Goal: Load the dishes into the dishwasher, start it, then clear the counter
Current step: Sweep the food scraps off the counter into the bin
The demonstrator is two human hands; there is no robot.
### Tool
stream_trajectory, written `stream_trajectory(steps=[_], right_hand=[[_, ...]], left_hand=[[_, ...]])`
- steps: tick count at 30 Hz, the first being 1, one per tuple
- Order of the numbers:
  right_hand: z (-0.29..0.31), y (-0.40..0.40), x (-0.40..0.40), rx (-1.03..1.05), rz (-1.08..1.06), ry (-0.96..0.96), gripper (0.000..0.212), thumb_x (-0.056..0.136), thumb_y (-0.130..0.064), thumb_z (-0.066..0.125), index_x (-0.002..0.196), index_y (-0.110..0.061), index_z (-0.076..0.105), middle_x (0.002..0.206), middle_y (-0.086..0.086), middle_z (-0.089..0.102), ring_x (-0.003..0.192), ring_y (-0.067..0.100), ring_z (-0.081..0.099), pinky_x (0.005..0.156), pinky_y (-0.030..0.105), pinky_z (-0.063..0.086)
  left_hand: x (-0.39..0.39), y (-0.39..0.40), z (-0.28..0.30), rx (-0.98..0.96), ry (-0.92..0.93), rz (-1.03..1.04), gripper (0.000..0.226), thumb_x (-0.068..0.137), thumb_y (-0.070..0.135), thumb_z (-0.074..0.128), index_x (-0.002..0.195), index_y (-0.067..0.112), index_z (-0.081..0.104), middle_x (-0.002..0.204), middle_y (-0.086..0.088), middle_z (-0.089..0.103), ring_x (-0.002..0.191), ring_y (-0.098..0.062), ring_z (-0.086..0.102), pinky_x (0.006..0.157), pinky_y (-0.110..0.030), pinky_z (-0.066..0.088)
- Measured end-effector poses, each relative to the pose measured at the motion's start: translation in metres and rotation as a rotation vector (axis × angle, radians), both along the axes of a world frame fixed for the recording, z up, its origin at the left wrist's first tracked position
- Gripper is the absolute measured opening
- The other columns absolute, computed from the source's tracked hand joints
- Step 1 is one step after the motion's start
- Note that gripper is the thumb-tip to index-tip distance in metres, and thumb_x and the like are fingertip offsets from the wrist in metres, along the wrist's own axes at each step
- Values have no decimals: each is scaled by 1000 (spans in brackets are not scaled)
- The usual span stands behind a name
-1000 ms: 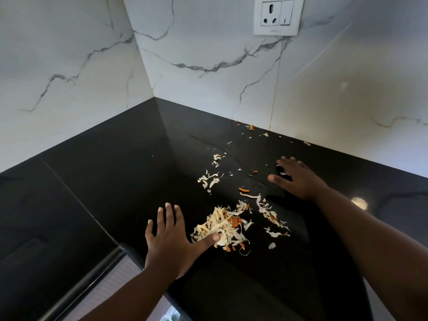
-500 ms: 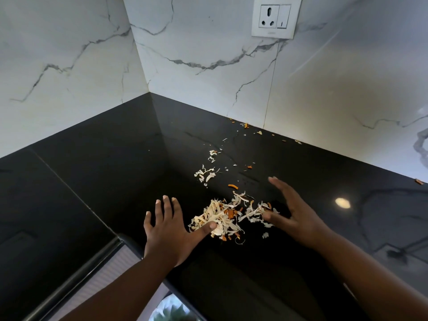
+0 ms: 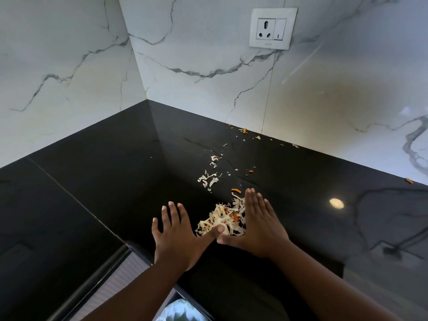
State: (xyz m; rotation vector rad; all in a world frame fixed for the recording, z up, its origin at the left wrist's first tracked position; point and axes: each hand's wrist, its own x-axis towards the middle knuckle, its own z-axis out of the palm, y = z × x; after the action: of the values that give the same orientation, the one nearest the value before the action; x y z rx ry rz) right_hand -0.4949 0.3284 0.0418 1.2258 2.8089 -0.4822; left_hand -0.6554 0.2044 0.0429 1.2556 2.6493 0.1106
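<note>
Scrap pile [image 3: 223,220] of pale shavings with orange bits sits on the black counter [image 3: 115,172], now squeezed between our two hands; earlier it spread wider to the right. Our right hand [image 3: 257,224] has swept in from farther back and right, and now stands flat-palmed against the pile's right edge, fingers straight, grasping nothing. Our left hand [image 3: 177,235] stays flat on the counter, fingers spread, thumb touching the pile's near-left edge, holding nothing. Thumbs nearly meet below the pile. Beyond the right fingertips lies one orange piece [image 3: 236,190], then a small loose cluster [image 3: 208,178] of white flakes, unchanged. More crumbs [image 3: 243,130] trail well beyond both hands to the marble wall [image 3: 208,54]. Wall socket [image 3: 273,28] above them. Below the left wrist, the counter edge and a pale bin opening [image 3: 179,312], partly seen.
</note>
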Motion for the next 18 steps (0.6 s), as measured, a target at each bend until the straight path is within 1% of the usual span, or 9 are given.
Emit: stream_trajectory(steps=[2, 4, 7, 9, 11, 13, 14, 16, 18], right_hand=[[1, 2, -5, 1, -10, 28, 140, 54, -101, 29, 145, -13, -31, 154, 3, -32, 143, 19, -26, 118, 36, -10], [6, 0, -8, -77, -51, 180, 131, 62, -93, 42, 151, -20, -21, 159, -5, -19, 147, 15, -11, 120, 35, 2], [11, -2, -2, -227, -269, 602, 110, 69, -87, 46, 154, -28, 9, 159, -11, 15, 143, 8, 20, 116, 36, 24], [12, -2, 5, -316, -473, 867, 98, 73, -82, 48, 150, -25, 29, 153, -4, 34, 137, 9, 34, 110, 31, 30], [13, 1, 10, -409, -663, 1050, 84, 72, -75, 53, 137, -21, 49, 140, 1, 51, 127, 11, 46, 108, 32, 32], [14, 3, 14, -500, -773, 1206, 69, 74, -73, 57, 118, -20, 61, 123, 3, 63, 118, 16, 56, 108, 39, 38], [16, 2, 15, -536, -810, 1263, 57, 81, -63, 56, 113, -16, 63, 116, 6, 66, 115, 19, 59, 107, 40, 40], [18, 2, 15, -503, -860, 1264, 36, 93, -43, 53, 105, -11, 65, 106, 11, 68, 108, 24, 63, 104, 42, 44], [20, 2, 13, -436, -887, 1201, 28, 95, -38, 55, 97, -12, 68, 98, 12, 70, 100, 25, 66, 98, 42, 49]], left_hand=[[0, -1, 1, 0, -8, -3, 137, 47, 99, -14, 152, 11, -6, 159, -10, -14, 146, -26, -18, 117, -51, -5], [-1, -3, 2, 3, -23, -11, 138, 47, 99, -16, 152, 10, -7, 159, -11, -14, 145, -27, -18, 117, -52, -5], [-3, -7, 6, 40, -73, -43, 136, 49, 98, -15, 152, 10, -5, 159, -13, -14, 145, -27, -19, 117, -52, -7], [-6, -9, 7, 68, -113, -54, 132, 51, 95, -16, 153, 11, -2, 160, -12, -12, 145, -27, -19, 117, -51, -8], [-10, -9, 8, 65, -150, -50, 127, 55, 94, -11, 153, 14, 2, 160, -11, -8, 146, -27, -15, 117, -50, -7], [-23, -6, 13, 41, -142, -88, 108, 70, 90, 6, 153, 20, 14, 159, -12, 8, 147, -28, 1, 116, -48, 2], [-34, -2, 15, 58, -93, -131, 93, 79, 84, 17, 149, 24, 25, 154, -10, 22, 144, -27, 16, 114, -45, 11], [-59, 10, 20, 158, 6, -220, 62, 89, 68, 32, 135, 28, 46, 134, -2, 44, 127, -20, 39, 106, -40, 26], [-88, 27, 21, 219, 39, -275, 47, 92, 58, 38, 125, 28, 54, 126, 2, 50, 120, -17, 44, 101, -37, 32]])
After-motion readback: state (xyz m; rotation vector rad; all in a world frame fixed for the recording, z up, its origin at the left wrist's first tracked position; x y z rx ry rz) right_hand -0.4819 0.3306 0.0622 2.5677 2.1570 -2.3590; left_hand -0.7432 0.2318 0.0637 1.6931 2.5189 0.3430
